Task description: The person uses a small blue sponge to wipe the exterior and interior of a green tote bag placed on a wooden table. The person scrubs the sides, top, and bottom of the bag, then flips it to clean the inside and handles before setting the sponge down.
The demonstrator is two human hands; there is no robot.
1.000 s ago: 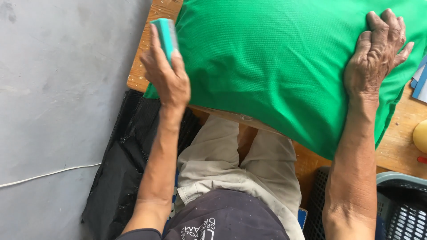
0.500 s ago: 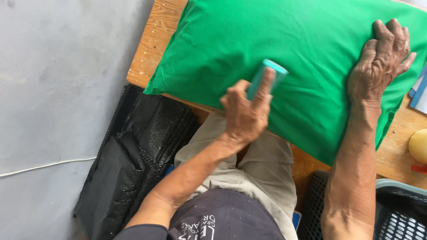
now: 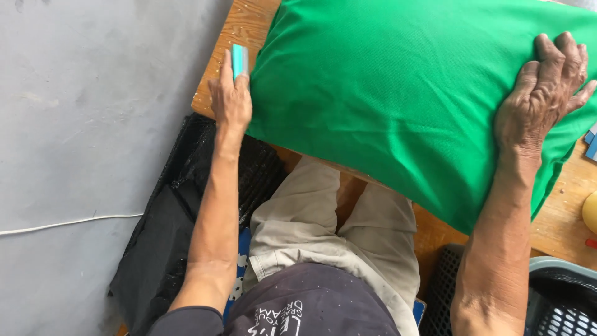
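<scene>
The left hand [image 3: 230, 102] grips a small teal block [image 3: 239, 60] at the left edge of the plump green fabric pillow [image 3: 385, 99], whose cloth lies mostly smooth, while the right hand [image 3: 541, 99] presses flat and open on its far right corner.

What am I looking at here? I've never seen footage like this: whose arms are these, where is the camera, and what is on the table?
There is no machine here. The one picture comes from a camera worn on a person's head, looking straight down, so the two bare arms are that person's own, with their lap below. A wooden table carries a large green pillow. The left hand is at the pillow's left edge, its fingers wrapped around a small teal roller-like tool; exactly what it is I cannot tell. The right hand lies flat on the pillow's right side, holding nothing. A black plastic sheet lies on the grey floor at left, and a dark basket sits at lower right.
</scene>
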